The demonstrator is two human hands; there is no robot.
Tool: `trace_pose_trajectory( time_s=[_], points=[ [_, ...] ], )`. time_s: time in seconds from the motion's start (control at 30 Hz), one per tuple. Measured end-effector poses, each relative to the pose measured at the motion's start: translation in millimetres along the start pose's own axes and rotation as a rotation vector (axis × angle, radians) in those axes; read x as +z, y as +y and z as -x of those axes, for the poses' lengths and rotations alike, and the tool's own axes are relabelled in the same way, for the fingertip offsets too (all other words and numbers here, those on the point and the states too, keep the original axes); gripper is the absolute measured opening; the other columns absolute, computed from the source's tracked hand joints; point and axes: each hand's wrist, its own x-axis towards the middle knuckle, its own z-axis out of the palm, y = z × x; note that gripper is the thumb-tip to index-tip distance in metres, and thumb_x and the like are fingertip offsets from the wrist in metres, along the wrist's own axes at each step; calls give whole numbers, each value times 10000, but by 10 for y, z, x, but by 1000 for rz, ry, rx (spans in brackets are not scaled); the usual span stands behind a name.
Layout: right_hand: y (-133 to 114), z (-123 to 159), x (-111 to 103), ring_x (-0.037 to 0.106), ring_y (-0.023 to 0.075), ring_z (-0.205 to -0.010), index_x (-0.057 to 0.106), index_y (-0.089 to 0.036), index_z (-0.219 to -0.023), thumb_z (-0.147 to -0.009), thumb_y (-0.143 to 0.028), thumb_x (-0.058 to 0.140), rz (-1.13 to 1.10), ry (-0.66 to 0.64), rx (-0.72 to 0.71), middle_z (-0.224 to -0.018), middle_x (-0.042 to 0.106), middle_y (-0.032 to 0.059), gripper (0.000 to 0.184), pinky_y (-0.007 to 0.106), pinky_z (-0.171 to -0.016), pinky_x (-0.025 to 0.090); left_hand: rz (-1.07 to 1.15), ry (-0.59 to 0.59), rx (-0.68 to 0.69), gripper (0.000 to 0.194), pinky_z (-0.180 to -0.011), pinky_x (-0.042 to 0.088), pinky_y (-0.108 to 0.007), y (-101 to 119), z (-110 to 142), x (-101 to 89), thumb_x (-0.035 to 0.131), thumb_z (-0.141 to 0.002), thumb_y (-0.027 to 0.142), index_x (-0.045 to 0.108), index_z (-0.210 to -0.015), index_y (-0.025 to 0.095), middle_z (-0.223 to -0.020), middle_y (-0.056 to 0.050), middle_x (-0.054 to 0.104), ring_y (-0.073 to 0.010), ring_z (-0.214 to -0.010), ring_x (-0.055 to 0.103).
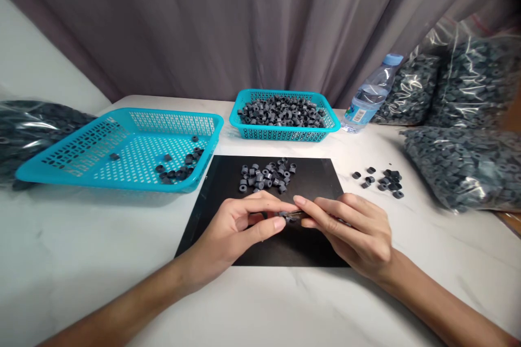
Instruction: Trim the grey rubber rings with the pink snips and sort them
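Observation:
Over a black mat [313, 173], my left hand [234, 227] pinches a small dark grey ring-shaped plastic part [290, 219] between thumb and forefinger. My right hand [356, 225] is closed around a thin, metal-looking tool [297, 214], whose tip meets the part; its exact kind is hidden by the fingers. The two hands' forefingers come close together there. Just beyond them on the mat lies a loose pile of grey ring-shaped parts [266, 176].
A blue basket [134, 184] at left holds several parts; a fuller blue basket [285, 134] stands at the back. Loose parts [382, 181] lie right of the mat. A water bottle [368, 100] and filled plastic bags [464, 168] stand at right, another bag [36, 130] at far left.

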Motion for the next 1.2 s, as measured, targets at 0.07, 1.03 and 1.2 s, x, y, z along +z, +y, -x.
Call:
trace_pose_trajectory(
  time_s=[0.07,1.03,1.2],
  points=[
    [2,3,-1,519,118,-588,500,-206,-1506,-937,-143,698,-2,-9,3,-862,756,24,606,260,-549,442,-10,5,-3,262,-911,509,-321,-4,5,-1,678,-921,242,800,-1150,281,-1064,-64,711,-187,-938,630],
    [30,21,-3,491,121,-633,650,-155,-1352,-957,-134,667,-84,-32,49,-907,749,67,396,250,-597,440,9,-17,-15,291,-932,457,-280,5,0,2,670,-943,234,773,-1198,327,-1064,-36,676,-167,-994,607],
    [18,16,-11,478,118,-633,644,-158,-1357,-968,-128,654,-83,-29,42,-895,750,63,390,247,-591,429,15,-29,-12,296,-911,455,-259,2,1,-1,669,-946,231,768,-1204,337,-1041,-26,673,-151,-968,602]
  ],
)
